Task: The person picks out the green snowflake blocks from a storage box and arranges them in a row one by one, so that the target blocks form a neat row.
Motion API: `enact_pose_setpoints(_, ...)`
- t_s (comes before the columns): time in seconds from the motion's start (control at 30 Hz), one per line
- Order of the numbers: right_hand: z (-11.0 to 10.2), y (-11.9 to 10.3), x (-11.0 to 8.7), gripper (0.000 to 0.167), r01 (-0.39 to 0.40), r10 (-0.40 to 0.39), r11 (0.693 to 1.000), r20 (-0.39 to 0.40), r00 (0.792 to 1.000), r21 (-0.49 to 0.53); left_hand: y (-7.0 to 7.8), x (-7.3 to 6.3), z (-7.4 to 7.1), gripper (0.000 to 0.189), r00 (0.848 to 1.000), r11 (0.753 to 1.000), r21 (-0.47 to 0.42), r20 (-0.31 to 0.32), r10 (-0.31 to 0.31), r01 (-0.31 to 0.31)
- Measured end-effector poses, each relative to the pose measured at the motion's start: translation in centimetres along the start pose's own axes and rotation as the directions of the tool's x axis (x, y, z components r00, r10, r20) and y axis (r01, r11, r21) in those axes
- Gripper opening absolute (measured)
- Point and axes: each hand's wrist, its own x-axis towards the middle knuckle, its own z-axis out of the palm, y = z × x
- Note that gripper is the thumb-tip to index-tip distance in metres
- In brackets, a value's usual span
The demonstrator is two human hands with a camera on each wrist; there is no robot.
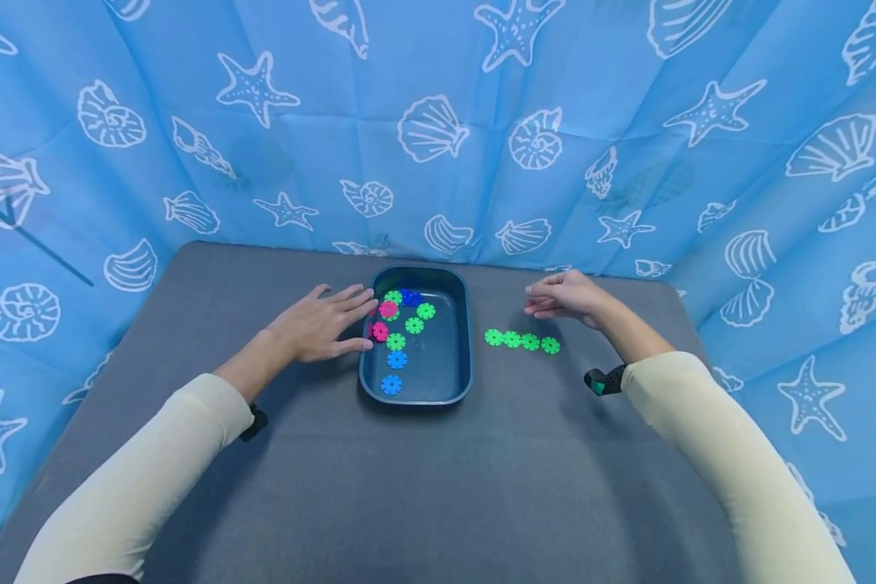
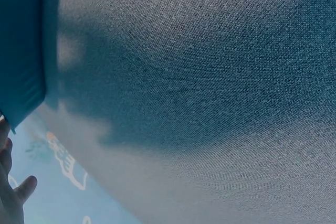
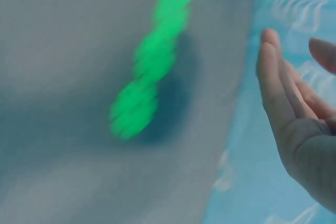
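My left hand [image 1: 324, 324] rests at the left rim of a dark blue tray [image 1: 444, 361], its fingers spread and straight. Inside the tray lie several notched plastic discs: green ones [image 1: 414, 325], pink ones [image 1: 380, 332], light blue ones [image 1: 392, 384] and dark blue pieces [image 1: 411, 298] toward the far side. To the right of the tray, a row of several green discs [image 1: 512, 340] lies joined edge to edge on the table. Just beyond its right part hovers my right hand [image 1: 565, 296]. In the right wrist view its extended fingers [image 3: 273, 80] hold nothing, and the green row is blurred.
A grey cloth-covered table [image 1: 438, 495] carries the tray and the green row. Behind it and along both sides hangs a blue curtain [image 1: 438, 73] with white shells and starfish. Dark straps [image 1: 604, 381] sit at the wrists.
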Motion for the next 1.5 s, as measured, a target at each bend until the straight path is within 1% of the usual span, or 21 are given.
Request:
enact_pose_setpoints(0.2, 4.0, -4.3, 1.3, 0.049, 0.016, -0.015, 1.0, 0.058, 0.998, -0.019, 0.0, 0.1, 0.0, 0.08, 1.0, 1.0, 0.011, -0.008, 0.003, -0.002)
enact_pose_setpoints(0.33, 6.8, -6.1, 2.3, 0.047, 0.021, -0.016, 0.999, 0.111, 0.994, -0.041, 0.1, 0.2, -0.1, 0.08, 1.0, 1.0, 0.018, -0.001, -0.001, 0.001)
enact_pose_setpoints(0.43, 9.0, -6.5, 3.0, 0.048, 0.011, -0.001, 0.998, 0.161, 0.987, -0.064, 0.2, 0.3, -0.2, 0.081, 1.0, 1.0, 0.009, 0.005, -0.004, 0.004)
enact_pose_setpoints(0.6, 12.4, -6.3, 4.0, 0.049, -0.011, 0.046, 0.99, 0.251, 0.967, -0.138, 0.2, 0.4, -0.1, 0.08, 1.0, 1.0, 0.0, 0.014, -0.008, 0.008)
enact_pose_setpoints(0.73, 14.4, -6.0, 4.7, 0.047, -0.034, 0.083, 0.984, 0.284, 0.955, -0.173, 0.2, 0.5, 0.0, 0.08, 1.0, 1.0, -0.004, 0.019, -0.014, 0.014)
enact_pose_setpoints(0.83, 15.5, -5.7, 5.2, 0.045, -0.053, 0.103, 0.982, 0.282, 0.954, -0.181, 0.2, 0.5, 0.0, 0.08, 1.0, 1.0, -0.004, 0.02, -0.013, 0.013)
enact_pose_setpoints(1.0, 16.6, -5.5, 5.6, 0.041, -0.074, 0.123, 0.979, 0.268, 0.955, -0.188, 0.2, 0.5, 0.1, 0.079, 1.0, 1.0, -0.01, 0.015, -0.009, 0.009)
enact_pose_setpoints(1.23, 17.9, -5.3, 5.9, 0.038, -0.058, 0.111, 0.979, 0.271, 0.956, -0.198, 0.0, 0.3, 0.1, 0.079, 1.0, 1.0, -0.013, 0.007, -0.004, 0.004)
enact_pose_setpoints(1.5, 19.1, -5.5, 6.0, 0.037, -0.053, 0.106, 0.984, 0.323, 0.94, -0.17, -0.1, 0.1, 0.2, 0.079, 1.0, 1.0, -0.001, -0.004, 0.012, -0.012)
